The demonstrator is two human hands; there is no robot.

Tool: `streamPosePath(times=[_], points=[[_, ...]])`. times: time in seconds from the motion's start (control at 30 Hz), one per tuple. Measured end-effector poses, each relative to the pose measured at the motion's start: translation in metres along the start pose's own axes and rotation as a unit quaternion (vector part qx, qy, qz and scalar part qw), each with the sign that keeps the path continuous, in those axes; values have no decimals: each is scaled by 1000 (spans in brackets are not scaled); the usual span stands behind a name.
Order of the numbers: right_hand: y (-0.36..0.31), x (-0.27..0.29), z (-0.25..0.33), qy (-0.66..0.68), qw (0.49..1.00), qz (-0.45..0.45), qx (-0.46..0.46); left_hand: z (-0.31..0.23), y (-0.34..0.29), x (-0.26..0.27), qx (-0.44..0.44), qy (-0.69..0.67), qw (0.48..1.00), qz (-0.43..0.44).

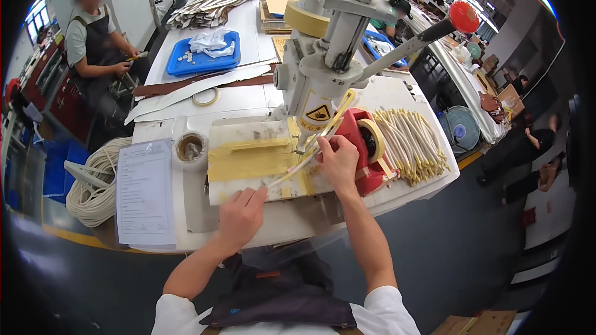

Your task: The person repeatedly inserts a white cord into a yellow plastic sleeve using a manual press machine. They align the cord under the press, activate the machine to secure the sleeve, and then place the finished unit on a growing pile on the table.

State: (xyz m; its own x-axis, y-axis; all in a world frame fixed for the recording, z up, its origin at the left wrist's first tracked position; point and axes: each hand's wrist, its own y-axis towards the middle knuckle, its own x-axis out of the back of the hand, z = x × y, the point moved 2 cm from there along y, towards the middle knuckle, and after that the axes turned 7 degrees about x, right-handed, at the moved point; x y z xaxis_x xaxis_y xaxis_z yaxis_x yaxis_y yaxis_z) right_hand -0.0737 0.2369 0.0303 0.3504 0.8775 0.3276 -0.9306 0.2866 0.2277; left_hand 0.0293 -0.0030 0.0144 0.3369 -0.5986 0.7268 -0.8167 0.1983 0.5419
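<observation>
A thin cream cord (287, 175) slants across the front of the white board between my two hands. My right hand (338, 160) pinches it just in front of the hand press (318, 99), beside the red tape dispenser (362, 147). At the cord's lower end, my left hand (241, 216) is closed with its fingertips on it, near the board's front edge. Yellow tape strips (248, 160) cover much of the white board (226, 192). Right of the dispenser lies a pile of cut cords (410, 142) with yellow-taped ends.
The press's red-knobbed lever (428, 34) reaches out to the right. A clear tape roll (190, 149), a printed sheet (146, 192) and a coil of cord (93, 183) are on the left. Farther back stands a blue tray (202, 62). A co-worker (93, 43) sits at the left.
</observation>
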Motion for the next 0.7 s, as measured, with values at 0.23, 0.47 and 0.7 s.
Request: streamPosePath(times=[0.23,0.47,0.7], points=[[27,-11,1,-195,977,0,87,8,24,-13,-19,25,999,37],[30,-21,-11,-285,940,20,186,10,28,-15,1,4,998,59],[23,-32,-21,-405,885,84,215,12,30,-18,16,-47,996,70]])
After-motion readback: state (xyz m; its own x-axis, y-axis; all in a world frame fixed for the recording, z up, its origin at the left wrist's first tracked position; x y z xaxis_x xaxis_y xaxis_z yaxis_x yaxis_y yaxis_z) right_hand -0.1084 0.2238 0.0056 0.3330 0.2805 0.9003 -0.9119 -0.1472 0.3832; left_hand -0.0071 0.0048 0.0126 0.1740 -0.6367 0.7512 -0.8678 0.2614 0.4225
